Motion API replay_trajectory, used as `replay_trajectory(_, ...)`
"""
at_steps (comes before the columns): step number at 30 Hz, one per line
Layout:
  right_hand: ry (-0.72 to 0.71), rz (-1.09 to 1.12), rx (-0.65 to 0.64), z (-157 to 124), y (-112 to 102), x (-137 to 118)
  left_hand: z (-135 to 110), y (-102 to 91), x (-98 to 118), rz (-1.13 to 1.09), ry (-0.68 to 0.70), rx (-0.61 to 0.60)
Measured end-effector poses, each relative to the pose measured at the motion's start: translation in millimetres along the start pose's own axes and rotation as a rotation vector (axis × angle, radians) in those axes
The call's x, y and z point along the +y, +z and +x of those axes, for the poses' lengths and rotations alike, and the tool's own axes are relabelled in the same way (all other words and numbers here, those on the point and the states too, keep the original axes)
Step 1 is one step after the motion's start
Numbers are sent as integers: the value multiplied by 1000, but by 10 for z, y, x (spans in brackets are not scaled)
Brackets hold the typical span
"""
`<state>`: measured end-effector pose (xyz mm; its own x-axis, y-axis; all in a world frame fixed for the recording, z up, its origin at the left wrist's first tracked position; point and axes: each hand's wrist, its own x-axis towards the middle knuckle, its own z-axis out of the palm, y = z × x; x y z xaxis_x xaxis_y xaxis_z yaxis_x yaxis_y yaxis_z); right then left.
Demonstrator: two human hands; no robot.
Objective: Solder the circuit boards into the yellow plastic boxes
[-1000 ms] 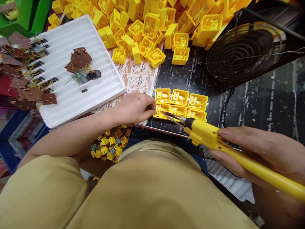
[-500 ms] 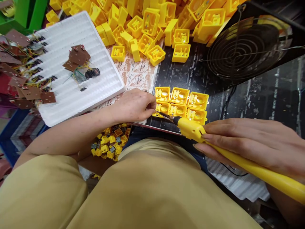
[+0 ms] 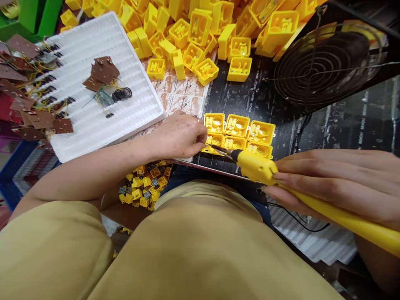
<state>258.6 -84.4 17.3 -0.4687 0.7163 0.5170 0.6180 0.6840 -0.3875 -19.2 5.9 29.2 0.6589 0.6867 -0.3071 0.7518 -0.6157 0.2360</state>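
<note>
Two rows of open yellow plastic housings stand close together on the dark bench. My left hand is at the left end of the rows, its thumb and forefinger pinched together beside the front left housing. Whatever lies between those fingertips is too small and covered to make out. In my right hand is a yellow soldering iron with a black collar, held from above with the fingers along its body. Its thin metal tip points left, over the front row and close to my left fingertips.
A heap of yellow housings fills the back. To the left, a white foam tray carries brown circuit boards with wires. A black fan stands back right. Below the bench edge is a box of yellow parts.
The soldering iron and my right hand have shifted slightly right, the tip drawing back a little from the left fingertips. My left hand stays pinched near the same housing.
</note>
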Motion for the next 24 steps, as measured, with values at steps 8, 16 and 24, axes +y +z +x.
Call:
replay_trajectory(8,-213,82,-49,99,-104,35,4,-30,1,1,-1,-13)
replay_trajectory(16,-179,89,-31,81,-63,26,13,5,26,29,-4,-7)
replay_trajectory(24,5,65,-11,-190,-13,312,-187,211,-229,-472,-44,208)
